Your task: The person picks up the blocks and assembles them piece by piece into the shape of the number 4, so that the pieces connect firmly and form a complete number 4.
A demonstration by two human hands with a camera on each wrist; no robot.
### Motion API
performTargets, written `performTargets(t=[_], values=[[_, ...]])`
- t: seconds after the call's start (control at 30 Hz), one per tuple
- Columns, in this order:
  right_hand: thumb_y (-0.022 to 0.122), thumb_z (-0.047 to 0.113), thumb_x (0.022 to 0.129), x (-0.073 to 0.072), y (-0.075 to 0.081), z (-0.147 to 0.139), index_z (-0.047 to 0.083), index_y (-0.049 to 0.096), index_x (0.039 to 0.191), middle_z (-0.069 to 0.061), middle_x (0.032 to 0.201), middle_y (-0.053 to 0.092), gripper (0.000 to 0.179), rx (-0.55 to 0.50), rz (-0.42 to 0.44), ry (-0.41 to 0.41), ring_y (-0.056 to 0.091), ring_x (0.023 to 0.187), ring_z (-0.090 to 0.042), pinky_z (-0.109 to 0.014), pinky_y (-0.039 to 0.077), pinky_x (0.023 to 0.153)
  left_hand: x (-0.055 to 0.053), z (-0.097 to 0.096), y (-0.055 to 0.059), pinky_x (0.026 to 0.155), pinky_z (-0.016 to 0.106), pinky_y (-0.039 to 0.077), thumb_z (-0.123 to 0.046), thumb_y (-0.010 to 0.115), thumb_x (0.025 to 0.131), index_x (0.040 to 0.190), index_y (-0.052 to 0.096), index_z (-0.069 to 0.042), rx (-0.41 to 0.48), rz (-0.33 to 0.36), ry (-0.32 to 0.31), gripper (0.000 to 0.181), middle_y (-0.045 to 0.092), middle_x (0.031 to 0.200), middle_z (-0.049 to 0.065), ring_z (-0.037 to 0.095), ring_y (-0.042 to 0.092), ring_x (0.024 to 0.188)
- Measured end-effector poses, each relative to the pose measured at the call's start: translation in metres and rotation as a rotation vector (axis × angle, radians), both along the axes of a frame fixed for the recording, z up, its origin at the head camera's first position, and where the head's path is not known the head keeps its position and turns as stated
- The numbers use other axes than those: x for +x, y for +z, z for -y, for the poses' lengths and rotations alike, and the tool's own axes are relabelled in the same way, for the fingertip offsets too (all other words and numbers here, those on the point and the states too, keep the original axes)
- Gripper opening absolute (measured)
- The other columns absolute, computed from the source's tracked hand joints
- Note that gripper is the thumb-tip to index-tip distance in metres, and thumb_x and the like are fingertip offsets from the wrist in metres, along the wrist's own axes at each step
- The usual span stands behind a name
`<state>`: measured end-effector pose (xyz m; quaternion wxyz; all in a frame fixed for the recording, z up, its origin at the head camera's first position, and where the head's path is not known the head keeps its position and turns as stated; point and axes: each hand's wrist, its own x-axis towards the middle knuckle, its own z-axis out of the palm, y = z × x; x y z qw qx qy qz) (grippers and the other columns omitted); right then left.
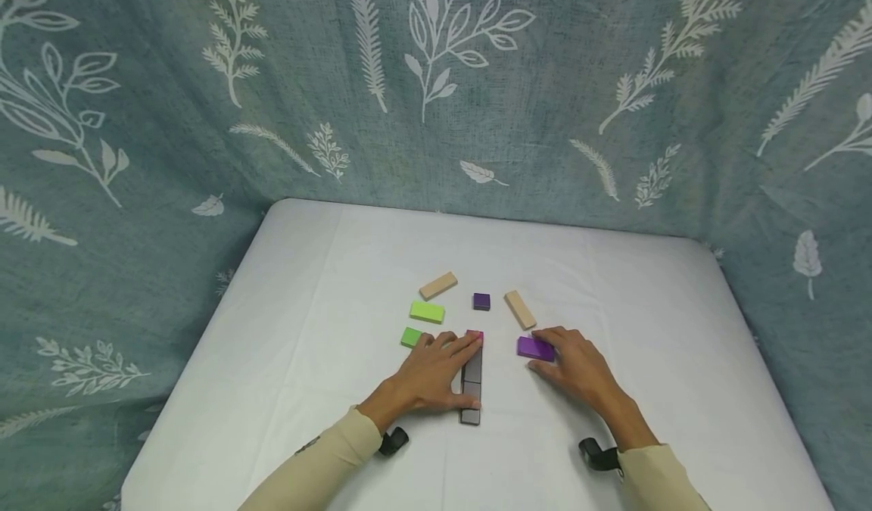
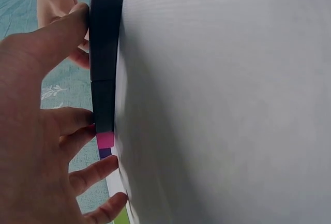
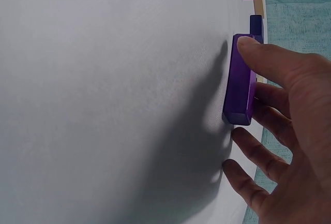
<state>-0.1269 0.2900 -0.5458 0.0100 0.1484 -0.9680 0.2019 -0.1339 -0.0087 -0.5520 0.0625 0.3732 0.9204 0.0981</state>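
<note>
A straight row of dark grey blocks [image 1: 473, 369] lies on the table, with a pink block [image 2: 105, 140] at its far end. My left hand [image 1: 431, 375] is at the row's left side, fingers spread. Its thumb touches the near part and its index finger reaches the far end. To the right, my right hand [image 1: 575, 361] pinches a purple block [image 1: 534, 348] between thumb and fingers. In the right wrist view, the thumb lies on one end of that block, which is low at the table, while two other fingers are spread clear of it.
Beyond the hands lie a small dark purple block [image 1: 481, 301], two tan wooden blocks [image 1: 438, 285], a lime green block [image 1: 427, 312] and a green block [image 1: 410, 337] partly hidden by the left hand. A white cloth covers the table [image 1: 341, 284]; patterned teal fabric [image 1: 422, 155] hangs behind.
</note>
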Motion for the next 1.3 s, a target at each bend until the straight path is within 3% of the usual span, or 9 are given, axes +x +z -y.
performTargets(t=[0.67,1.3], values=[[0.084,0.023,0.083,-0.003,-0.001,0.002,0.005,0.07,0.122,-0.011,0.112,0.07,0.045,-0.001,-0.042,-0.003,0.062,0.101,-0.033,-0.053,0.05,0.084,0.003,0.0,-0.004,0.108,0.047,0.032,-0.077,0.059,0.084,0.162,0.028,-0.022,0.008,-0.004,0.014,0.1,0.027,0.165,-0.008,0.02,0.034,0.144],[0.082,0.023,0.086,-0.006,0.0,0.01,0.006,0.07,0.121,-0.011,0.115,0.07,0.041,-0.015,-0.03,0.011,0.062,0.104,-0.032,-0.052,0.051,0.085,0.0,-0.001,-0.003,0.108,0.047,0.032,-0.077,0.059,0.085,0.161,0.029,-0.023,0.003,-0.003,0.017,0.098,0.027,0.165,-0.009,0.019,0.034,0.144]])
